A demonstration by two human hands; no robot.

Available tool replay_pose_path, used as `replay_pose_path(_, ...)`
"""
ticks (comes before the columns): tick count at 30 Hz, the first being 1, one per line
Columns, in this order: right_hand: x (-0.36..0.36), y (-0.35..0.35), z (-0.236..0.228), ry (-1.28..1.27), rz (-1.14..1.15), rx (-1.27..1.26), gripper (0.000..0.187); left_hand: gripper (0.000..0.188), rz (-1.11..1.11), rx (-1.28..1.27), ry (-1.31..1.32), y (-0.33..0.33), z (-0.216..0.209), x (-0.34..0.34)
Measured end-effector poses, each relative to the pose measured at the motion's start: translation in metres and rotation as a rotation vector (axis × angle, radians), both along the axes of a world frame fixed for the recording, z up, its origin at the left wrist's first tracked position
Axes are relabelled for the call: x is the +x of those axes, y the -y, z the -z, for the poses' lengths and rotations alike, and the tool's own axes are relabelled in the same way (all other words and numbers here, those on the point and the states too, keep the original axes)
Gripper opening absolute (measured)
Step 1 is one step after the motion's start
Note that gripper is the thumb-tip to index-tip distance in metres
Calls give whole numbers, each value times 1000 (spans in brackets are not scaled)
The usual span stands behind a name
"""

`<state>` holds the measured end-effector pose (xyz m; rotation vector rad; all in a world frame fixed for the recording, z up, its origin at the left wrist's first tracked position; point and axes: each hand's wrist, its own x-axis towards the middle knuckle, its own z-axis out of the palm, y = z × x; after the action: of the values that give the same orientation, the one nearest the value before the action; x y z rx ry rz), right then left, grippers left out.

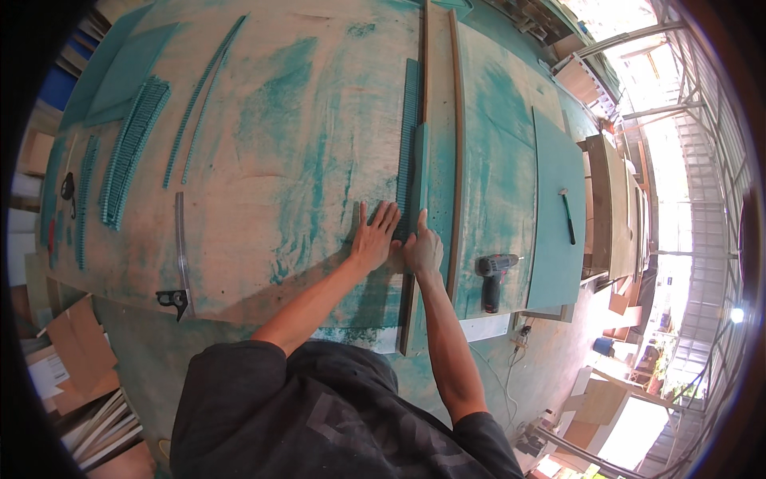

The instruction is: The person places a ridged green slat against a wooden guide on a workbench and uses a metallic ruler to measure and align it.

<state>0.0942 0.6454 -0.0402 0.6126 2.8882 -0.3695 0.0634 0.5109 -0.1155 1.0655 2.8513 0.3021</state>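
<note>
I am watching both hands pressing down side by side at the near end of a long teal ribbed strip (410, 144), which is running straight away from the fingertips across the paint-stained plywood bench (279, 160). My left hand (373, 239) is lying flat with fingers spread, its tips touching the strip's left edge; my right hand (423, 249) is resting just beside it, fingers on a smooth teal strip (420, 180) lying against the ribbed one (neither hand is closing around anything, both are open and bearing down). I am judging this as an aligning or seating step, and the next move is calling for even pressure along the length. A cordless drill (492, 275) is lying right of the right hand, a hammer (566, 214) farther right.
</note>
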Motion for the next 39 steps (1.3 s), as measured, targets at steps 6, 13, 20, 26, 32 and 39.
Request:
replay_pose_path(6, -16, -6, 3, 13, -14, 10, 77, 76, 4, -36, -17, -4, 1, -17)
replay_pose_path(13, -32, -6, -1, 1, -22, -2, 77, 75, -12, -63, -37, -7, 0, -30)
replay_pose_path(20, -36, -9, 1, -28, -21, -12, 79, 76, -12, -75, -37, -11, -2, -40)
replay_pose_path(26, -19, 0, -5, 13, -2, 22, 76, 77, -25, -52, -21, -11, 5, -42)
replay_pose_path(32, -25, -9, 7, -40, -47, 24, 75, 76, -33, 19, -25, -12, 4, -49)
replay_pose_path(39, -42, -11, 8, -22, -33, -4, 76, 76, -46, -67, -26, -15, -2, -65)
